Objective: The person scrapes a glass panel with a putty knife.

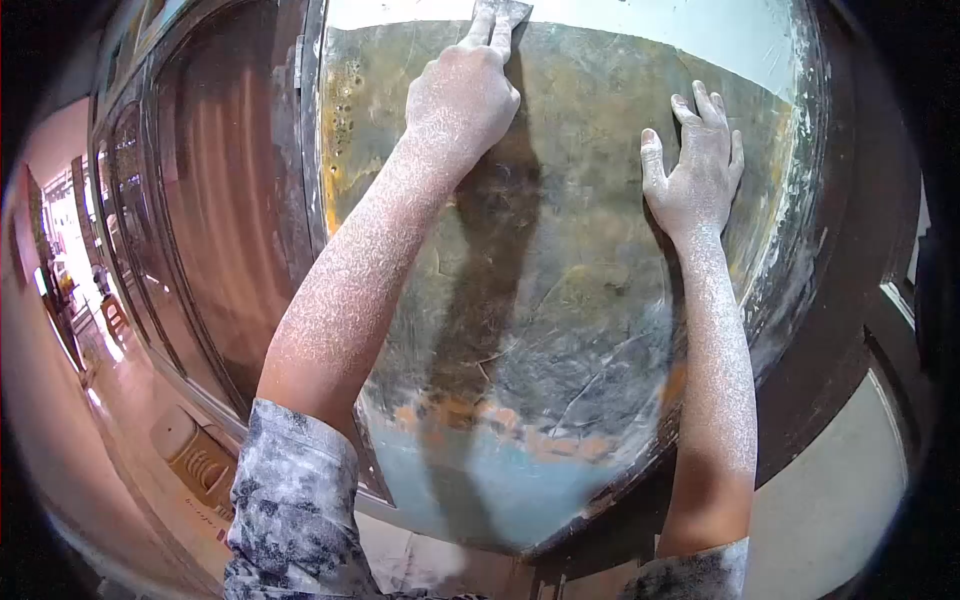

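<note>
My left hand, coated in white dust, grips a putty knife at the top of the view, with two fingers stretched along its blade. The knife lies against the wall panel, where the white coat meets the mottled grey-brown surface; its handle is hidden in my hand. Lower and to the right, my right hand rests on the panel with its fingers spread, holding nothing. White dust covers both forearms.
A dark frame borders the panel on the right. On the left stands a brown wooden cabinet or door with shiny panels. A brown plastic chair is at lower left, and a bright opening lies farther back.
</note>
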Tool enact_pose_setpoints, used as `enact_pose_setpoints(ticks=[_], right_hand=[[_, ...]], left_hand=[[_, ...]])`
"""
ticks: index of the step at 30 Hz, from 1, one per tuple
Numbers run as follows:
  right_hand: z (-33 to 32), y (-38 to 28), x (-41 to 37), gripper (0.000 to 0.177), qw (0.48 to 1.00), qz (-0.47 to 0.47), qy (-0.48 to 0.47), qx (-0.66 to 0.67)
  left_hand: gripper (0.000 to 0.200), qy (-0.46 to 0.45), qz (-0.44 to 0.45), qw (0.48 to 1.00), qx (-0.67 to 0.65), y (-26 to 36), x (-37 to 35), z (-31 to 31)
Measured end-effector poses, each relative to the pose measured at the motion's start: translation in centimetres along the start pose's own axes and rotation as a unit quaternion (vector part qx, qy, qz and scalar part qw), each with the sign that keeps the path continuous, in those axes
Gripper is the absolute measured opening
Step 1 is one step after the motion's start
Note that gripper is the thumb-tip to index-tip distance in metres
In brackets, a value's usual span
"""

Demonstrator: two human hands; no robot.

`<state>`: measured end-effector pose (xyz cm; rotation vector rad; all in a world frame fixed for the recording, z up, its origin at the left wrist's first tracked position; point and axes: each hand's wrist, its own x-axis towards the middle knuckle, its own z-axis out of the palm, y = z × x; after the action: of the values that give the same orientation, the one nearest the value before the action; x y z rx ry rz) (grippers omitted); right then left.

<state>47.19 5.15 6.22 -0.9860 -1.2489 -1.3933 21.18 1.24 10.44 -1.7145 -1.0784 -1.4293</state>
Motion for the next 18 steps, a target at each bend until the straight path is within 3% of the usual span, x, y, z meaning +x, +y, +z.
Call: enact_pose_setpoints(ticks=[5,9,11,12,13,17,18], right_hand=[[-0.1,-0.1,0.1,0.049,1.0,0.004,0.008,0.019],[0.0,0.0,0.0,0.049,1.0,0.004,-0.002,-0.001],[0.1,0.1,0.0,0.049,1.0,0.003,-0.001,-0.003],[0.1,0.1,0.0,0.049,1.0,0.005,-0.002,0.004],[0.1,0.1,0.0,0.049,1.0,0.006,-0.003,0.011],[0.3,0.1,-0.1,0.051,1.0,0.001,0.004,0.014],[0.4,0.1,-0.2,0.05,1.0,0.002,0.003,0.005]], left_hand=[[0.065,-0.035,-0.028,0.999,0.016,-0.3,0.4,1.3],[0.067,-0.001,-0.014,1.0,-0.004,0.0,2.4,2.2],[0.06,0.063,0.038,0.997,-0.022,0.1,4.2,2.8],[0.054,-0.047,-0.035,0.998,0.014,0.0,5.6,3.0],[0.05,0.023,-0.016,0.999,0.021,0.2,5.7,3.9],[0.053,0.002,-0.047,0.999,0.0,1.9,3.3,3.3],[0.058,0.033,-0.021,0.999,0.0,2.0,2.5,3.5]])
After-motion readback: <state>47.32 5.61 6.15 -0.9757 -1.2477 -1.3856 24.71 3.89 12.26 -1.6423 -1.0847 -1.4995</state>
